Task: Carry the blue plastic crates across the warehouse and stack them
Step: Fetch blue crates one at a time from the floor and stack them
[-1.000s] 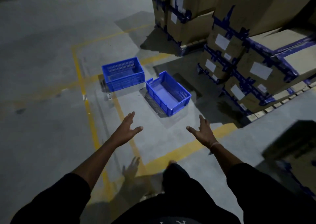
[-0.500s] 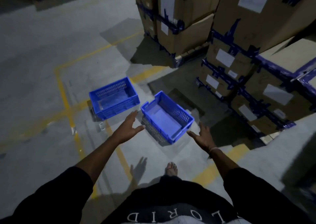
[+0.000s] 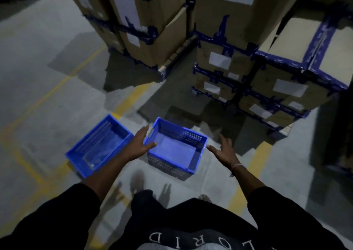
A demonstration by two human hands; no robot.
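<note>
Both hands released, fingers spread, left hand [image 3: 138,146] at 9 o'clock & right hand [image 3: 223,150] at 3 o'clock of the empty blue perforated plastic crate [image 3: 176,148] on grey concrete floor [image 3: 44,89], prob. bracketing it for a two-sided lift; 2nd blue plastic crate [image 3: 99,145] sits just beside, further toward 9.

Dim grey concrete floor [image 3: 38,62], yellow lines [image 3: 126,101], stacked cardboard boxes [image 3: 225,30]

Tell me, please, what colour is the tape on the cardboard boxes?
Blue tape binds the cardboard boxes, seen clearly in the head view.
</note>
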